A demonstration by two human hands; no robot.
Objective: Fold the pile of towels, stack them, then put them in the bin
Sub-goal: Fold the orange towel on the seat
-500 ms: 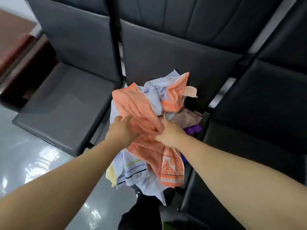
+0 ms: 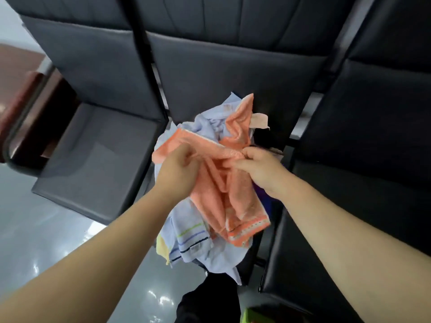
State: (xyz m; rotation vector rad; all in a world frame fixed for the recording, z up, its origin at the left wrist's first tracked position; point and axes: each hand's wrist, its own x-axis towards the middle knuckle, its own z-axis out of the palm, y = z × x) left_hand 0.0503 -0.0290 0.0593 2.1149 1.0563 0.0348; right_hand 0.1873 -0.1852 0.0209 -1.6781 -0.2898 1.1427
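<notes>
Pinching the upper hem of the orange towel point(image 2: 224, 192), the left hand point(image 2: 177, 171) and right hand point(image 2: 263, 169) each had a closed grip on it above the towel pile point(image 2: 198, 243) on the middle chair seat point(image 2: 247, 269).

I can read no words, brands, numbers or signs anywhere here. The orange towel point(image 2: 224, 183) pinched in my hands carries only a woven patterned border, and the pale blue towel point(image 2: 193, 243) shows just coloured stripes.
</notes>
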